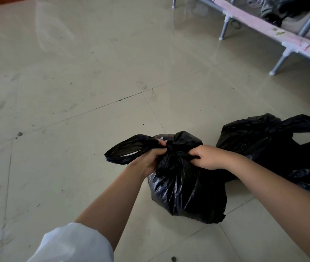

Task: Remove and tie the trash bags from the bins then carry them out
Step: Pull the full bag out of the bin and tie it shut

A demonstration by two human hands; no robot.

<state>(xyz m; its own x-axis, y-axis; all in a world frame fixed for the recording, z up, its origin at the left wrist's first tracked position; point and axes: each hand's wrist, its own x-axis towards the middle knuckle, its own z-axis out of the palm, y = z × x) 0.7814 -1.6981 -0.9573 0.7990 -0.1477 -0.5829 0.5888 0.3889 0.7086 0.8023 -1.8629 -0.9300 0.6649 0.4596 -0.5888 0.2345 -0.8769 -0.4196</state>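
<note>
While knot [171, 148] sat between fists, left hand [150, 159] clenched loop handle [123, 152] leftward; right hand [207, 157] gripped other handle; trash bag [184, 190] below.

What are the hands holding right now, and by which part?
Both hold the near black trash bag by its handle loops at the knot: left hand one loop, right hand the other.
</note>
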